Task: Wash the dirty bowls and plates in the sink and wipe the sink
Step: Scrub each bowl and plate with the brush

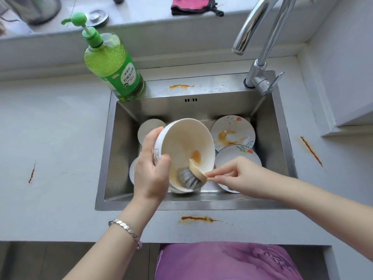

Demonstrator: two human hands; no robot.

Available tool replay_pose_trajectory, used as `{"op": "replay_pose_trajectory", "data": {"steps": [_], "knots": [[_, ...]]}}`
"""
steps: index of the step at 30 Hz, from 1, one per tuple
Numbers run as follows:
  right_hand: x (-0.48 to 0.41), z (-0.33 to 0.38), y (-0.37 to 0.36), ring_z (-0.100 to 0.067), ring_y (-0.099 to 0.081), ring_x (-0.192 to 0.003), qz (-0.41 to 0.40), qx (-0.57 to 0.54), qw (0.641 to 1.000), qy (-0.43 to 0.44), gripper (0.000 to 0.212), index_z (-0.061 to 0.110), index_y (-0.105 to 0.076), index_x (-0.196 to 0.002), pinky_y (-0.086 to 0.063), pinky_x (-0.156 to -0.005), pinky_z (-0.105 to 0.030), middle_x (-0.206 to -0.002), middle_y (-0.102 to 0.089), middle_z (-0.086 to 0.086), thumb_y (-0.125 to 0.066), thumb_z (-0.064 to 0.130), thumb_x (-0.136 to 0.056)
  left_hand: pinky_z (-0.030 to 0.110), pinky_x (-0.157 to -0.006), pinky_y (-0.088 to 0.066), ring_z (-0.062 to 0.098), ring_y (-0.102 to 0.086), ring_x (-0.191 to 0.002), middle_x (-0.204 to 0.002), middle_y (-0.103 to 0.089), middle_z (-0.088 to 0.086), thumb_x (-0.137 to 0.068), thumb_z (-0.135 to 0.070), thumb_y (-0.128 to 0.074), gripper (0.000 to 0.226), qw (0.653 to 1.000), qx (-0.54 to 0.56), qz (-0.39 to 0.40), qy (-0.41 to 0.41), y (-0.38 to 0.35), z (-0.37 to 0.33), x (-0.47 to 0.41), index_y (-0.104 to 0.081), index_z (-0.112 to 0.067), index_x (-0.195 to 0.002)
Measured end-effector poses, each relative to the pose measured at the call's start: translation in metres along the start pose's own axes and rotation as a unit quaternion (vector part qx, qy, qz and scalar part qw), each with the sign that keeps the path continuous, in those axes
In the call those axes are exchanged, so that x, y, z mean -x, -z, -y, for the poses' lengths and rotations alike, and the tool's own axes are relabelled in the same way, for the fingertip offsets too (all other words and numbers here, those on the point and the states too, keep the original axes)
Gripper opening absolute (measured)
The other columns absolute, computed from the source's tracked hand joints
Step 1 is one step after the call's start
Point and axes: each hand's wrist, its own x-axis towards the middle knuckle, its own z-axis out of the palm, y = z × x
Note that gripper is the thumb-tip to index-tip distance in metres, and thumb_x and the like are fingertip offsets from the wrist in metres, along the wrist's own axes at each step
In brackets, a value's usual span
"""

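The left grip (150, 168) is clamped round the rim and outer wall of a white bowl (185, 138), holding it tilted over the sink (121, 158). The right grip (234, 174) pinches the wooden handle of a brush (196, 169), whose grey bristles press the bowl's orange-smeared inside near its lower rim. To the right in the sink lie two flowered plates (238, 156), the farther one stained orange. A green soap bottle (113, 65) stands at the sink's back left corner. Orange streaks (198, 219) mark the worktop (50, 138).
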Motion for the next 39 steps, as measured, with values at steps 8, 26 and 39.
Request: {"op": "replay_pose_trajectory", "data": {"steps": [8,26,39], "knots": [[-0.003,0.009,-0.027,0.007,-0.045,-0.038,-0.028,0.026,0.999,0.015,0.028,0.037,-0.064,-0.114,-0.029,-0.041,-0.008,-0.035,-0.040,0.029,-0.047,0.026,-0.095,0.018,-0.071,-0.045,0.001,-0.055,-0.088,-0.098,-0.059,-0.020,-0.068,-0.030,-0.042,0.051,0.999,0.002,0.010,0.033,-0.013,0.005,0.008,-0.051,-0.033,-0.118],[-0.020,-0.045,-0.023,0.001,-0.047,-0.046,-0.218,-0.301,0.928,-0.005,0.054,0.037,-0.047,-0.129,-0.036,-0.048,-0.010,-0.049,-0.052,0.017,-0.069,0.022,-0.082,0.019,-0.067,-0.045,-0.003,-0.054,-0.087,-0.097,-0.057,-0.018,-0.068,-0.031,-0.039,0.037,0.969,0.038,0.185,0.157,-0.002,-0.003,-0.009,-0.054,-0.040,-0.101],[-0.026,-0.042,-0.030,-0.012,-0.022,-0.044,-0.283,-0.427,0.858,-0.030,0.058,0.032,-0.051,-0.130,-0.024,-0.037,-0.018,-0.061,-0.035,-0.007,-0.059,0.000,-0.082,0.013,-0.074,-0.049,-0.002,-0.060,-0.099,-0.113,-0.059,-0.012,-0.065,-0.031,-0.072,0.059,0.984,0.117,0.117,0.062,-0.014,-0.018,0.008,-0.044,-0.049,-0.114]]}}
